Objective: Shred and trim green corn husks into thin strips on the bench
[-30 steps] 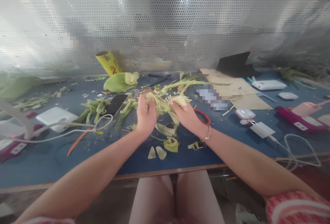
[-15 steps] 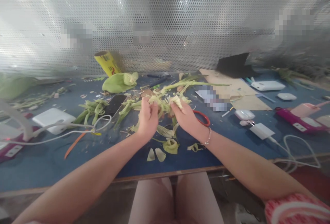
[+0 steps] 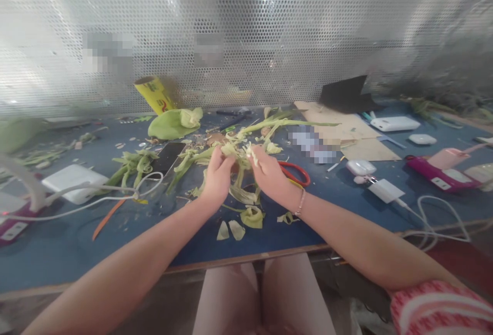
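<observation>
My left hand is closed, thumb and fingers pinching a pale green plant strip. Close beside it, my right hand has its fingers closed on a whitish-green plant piece; the fingertips are partly hidden. Between and under both hands lies a heap of wilted, pale green leafy strips. A long green stalk stretches to the right behind them. Red scissor-like handles show just beyond my right wrist. Nearer to me are a curled leaf piece and two pale petal-like pieces.
On the blue tabletop stand a yellow tube and a large green leaf. A phone, a white box and cables lie left. Right are brown paper, a white charger and a purple power strip.
My right hand has moved slightly left, nearer my left hand. Both stay closed on the pale plant pieces. The whole view has shifted a little.
</observation>
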`<control>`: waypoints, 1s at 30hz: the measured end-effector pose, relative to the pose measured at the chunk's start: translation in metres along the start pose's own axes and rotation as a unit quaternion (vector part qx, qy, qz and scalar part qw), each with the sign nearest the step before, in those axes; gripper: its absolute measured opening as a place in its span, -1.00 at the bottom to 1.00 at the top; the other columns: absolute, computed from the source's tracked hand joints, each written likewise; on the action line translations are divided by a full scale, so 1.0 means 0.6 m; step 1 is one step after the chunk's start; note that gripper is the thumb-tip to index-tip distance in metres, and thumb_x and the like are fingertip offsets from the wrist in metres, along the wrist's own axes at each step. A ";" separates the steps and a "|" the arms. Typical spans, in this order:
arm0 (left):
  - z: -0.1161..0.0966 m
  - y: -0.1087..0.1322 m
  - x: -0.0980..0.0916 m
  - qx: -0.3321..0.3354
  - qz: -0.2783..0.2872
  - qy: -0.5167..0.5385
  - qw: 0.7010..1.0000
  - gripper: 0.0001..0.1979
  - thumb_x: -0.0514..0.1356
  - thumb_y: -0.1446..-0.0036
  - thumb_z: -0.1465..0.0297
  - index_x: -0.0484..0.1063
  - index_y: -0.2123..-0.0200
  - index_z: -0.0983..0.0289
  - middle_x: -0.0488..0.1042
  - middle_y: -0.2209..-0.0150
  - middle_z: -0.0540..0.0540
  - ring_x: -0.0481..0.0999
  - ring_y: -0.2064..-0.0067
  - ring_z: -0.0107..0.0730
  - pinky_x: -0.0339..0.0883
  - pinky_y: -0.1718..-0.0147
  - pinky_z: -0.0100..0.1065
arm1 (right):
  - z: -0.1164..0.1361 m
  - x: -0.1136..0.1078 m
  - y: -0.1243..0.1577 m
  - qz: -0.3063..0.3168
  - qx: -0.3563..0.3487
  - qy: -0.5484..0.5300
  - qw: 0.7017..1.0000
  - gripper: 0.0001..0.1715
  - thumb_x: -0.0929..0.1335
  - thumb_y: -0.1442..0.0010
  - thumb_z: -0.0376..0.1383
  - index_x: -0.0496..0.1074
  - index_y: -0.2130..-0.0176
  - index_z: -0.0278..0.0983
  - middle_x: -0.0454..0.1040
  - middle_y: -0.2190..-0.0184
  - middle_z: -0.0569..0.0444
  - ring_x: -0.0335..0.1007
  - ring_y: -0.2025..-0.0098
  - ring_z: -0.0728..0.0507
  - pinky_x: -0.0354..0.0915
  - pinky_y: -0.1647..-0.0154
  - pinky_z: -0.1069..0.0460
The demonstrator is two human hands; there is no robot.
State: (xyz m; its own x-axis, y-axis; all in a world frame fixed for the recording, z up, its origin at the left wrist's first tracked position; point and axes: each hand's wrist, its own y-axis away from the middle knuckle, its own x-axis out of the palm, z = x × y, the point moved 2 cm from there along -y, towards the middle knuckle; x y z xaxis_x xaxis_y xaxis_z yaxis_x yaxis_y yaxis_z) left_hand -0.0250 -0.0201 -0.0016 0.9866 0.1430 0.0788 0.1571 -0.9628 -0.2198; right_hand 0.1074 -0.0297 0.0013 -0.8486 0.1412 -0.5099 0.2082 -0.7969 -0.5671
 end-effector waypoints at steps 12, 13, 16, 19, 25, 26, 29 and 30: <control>0.004 0.007 0.000 0.017 -0.022 -0.075 0.997 -0.66 0.11 -0.10 0.17 0.10 0.56 0.23 0.11 0.60 -0.09 0.12 0.56 -0.56 0.05 0.58 -0.45 | 0.005 0.028 0.006 -0.003 -0.043 -0.034 0.998 -0.83 0.13 -0.22 -0.34 0.24 0.22 -0.21 0.35 0.36 0.04 0.29 0.30 -0.10 0.23 0.20 -0.02; 0.002 0.006 -0.001 0.041 -0.023 -0.107 0.993 -0.65 0.10 -0.11 0.17 0.10 0.57 0.24 0.10 0.60 -0.08 0.11 0.55 -0.55 0.04 0.57 -0.44 | 0.006 0.029 0.007 -0.007 -0.032 -0.044 0.998 -0.85 0.14 -0.23 -0.31 0.25 0.23 -0.20 0.34 0.38 0.06 0.28 0.32 -0.10 0.23 0.21 -0.02; -0.011 0.002 -0.005 0.099 -0.040 -0.168 0.980 -0.64 0.13 -0.10 0.22 0.09 0.61 0.25 0.08 0.62 -0.08 0.06 0.54 -0.53 -0.01 0.53 -0.41 | 0.004 0.027 0.008 -0.034 0.023 -0.079 0.996 -0.84 0.15 -0.25 -0.20 0.25 0.28 -0.18 0.28 0.47 0.11 0.23 0.40 -0.08 0.22 0.28 -0.01; -0.021 -0.001 -0.007 0.129 -0.052 -0.199 0.970 -0.63 0.13 -0.11 0.26 0.07 0.63 0.25 0.04 0.64 -0.09 0.03 0.55 -0.52 -0.04 0.52 -0.39 | -0.003 0.024 0.007 -0.064 0.062 -0.122 0.988 -0.80 0.17 -0.25 -0.14 0.25 0.30 -0.17 0.25 0.51 0.14 0.22 0.41 -0.08 0.21 0.29 -0.01; -0.019 -0.005 -0.012 0.147 -0.049 -0.233 0.960 -0.66 0.10 -0.15 0.27 0.09 0.60 0.24 0.07 0.66 -0.09 0.06 0.56 -0.51 -0.03 0.52 -0.39 | 0.000 0.015 0.005 -0.084 0.069 -0.155 0.982 -0.84 0.19 -0.23 -0.16 0.24 0.31 -0.17 0.26 0.47 0.13 0.23 0.38 -0.08 0.25 0.28 -0.01; -0.018 -0.005 -0.012 0.149 -0.049 -0.230 0.960 -0.67 0.08 -0.16 0.27 0.09 0.59 0.24 0.09 0.65 -0.09 0.08 0.56 -0.51 -0.02 0.52 -0.39 | 0.002 0.014 0.005 -0.085 0.072 -0.167 0.980 -0.84 0.20 -0.23 -0.16 0.24 0.32 -0.16 0.26 0.47 0.13 0.22 0.38 -0.07 0.26 0.29 -0.01; -0.020 -0.001 -0.011 0.153 -0.052 -0.216 0.963 -0.68 0.05 -0.18 0.26 0.11 0.57 0.23 0.13 0.64 -0.09 0.13 0.57 -0.52 0.03 0.51 -0.40 | 0.006 0.014 0.004 -0.088 0.095 -0.226 0.966 -0.83 0.22 -0.21 -0.12 0.24 0.33 -0.16 0.25 0.46 0.14 0.20 0.42 -0.05 0.31 0.34 0.02; -0.020 0.000 -0.010 0.150 -0.054 -0.208 0.965 -0.69 0.04 -0.19 0.26 0.11 0.56 0.23 0.14 0.65 -0.09 0.15 0.58 -0.52 0.05 0.51 -0.40 | 0.007 0.016 0.004 -0.089 0.108 -0.250 0.958 -0.82 0.23 -0.20 -0.10 0.24 0.32 -0.15 0.26 0.46 0.15 0.20 0.43 -0.04 0.32 0.37 0.03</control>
State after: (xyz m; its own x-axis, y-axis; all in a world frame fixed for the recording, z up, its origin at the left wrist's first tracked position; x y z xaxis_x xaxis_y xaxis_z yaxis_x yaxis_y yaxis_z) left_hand -0.0314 -0.0239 0.0097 0.8863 0.3779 -0.2676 0.2034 -0.8369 -0.5082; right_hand 0.0979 -0.0331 -0.0021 -0.9994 0.0307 -0.0137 -0.0215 -0.8971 -0.4412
